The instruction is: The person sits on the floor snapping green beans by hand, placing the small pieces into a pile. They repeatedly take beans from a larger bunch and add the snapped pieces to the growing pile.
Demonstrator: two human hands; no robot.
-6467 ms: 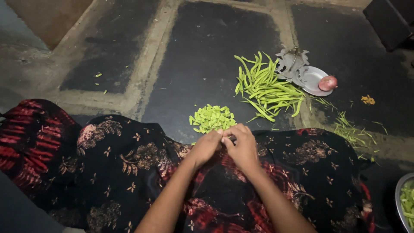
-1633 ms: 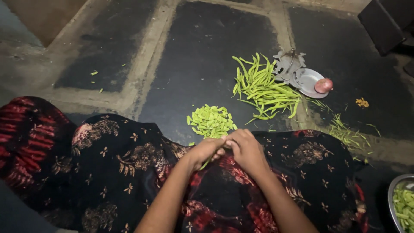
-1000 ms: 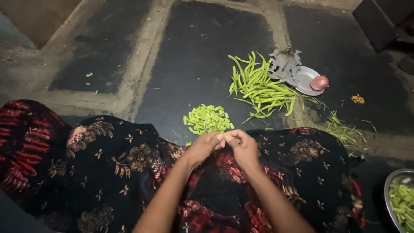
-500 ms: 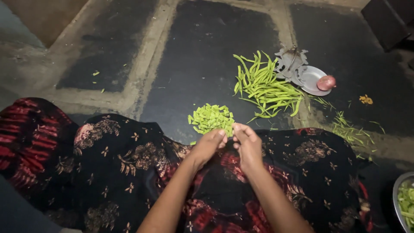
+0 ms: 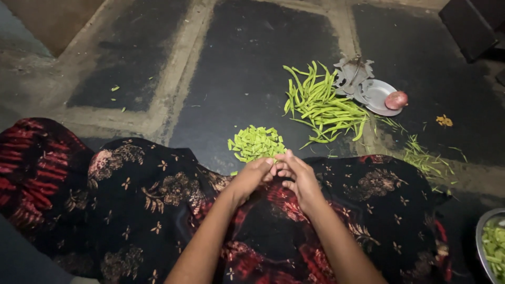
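Observation:
My left hand [image 5: 251,176] and my right hand [image 5: 298,178] meet fingertip to fingertip over my lap, which is covered in a dark flowered cloth [image 5: 158,205]. The left fingers are curled and the right fingers reach toward them. Anything pinched between them is hidden. Just beyond the fingertips, a small heap of cut green bean pieces [image 5: 256,143] lies on the dark floor. One loose piece [image 5: 234,172] rests by my left hand. Farther off to the right lies a pile of whole green beans [image 5: 321,102].
Behind the beans stand a metal floor cutter [image 5: 353,73] and a steel plate [image 5: 374,94] with a reddish onion [image 5: 396,100]. Green trimmings [image 5: 423,158] are scattered at right. A steel bowl [image 5: 480,236] of cut pieces sits at the lower right corner. A dark object [image 5: 468,23] is at top right.
Half a second ago my hands were slightly apart at the heap's edge; now they have drawn back together, fingertips touching. The view has shifted a little.

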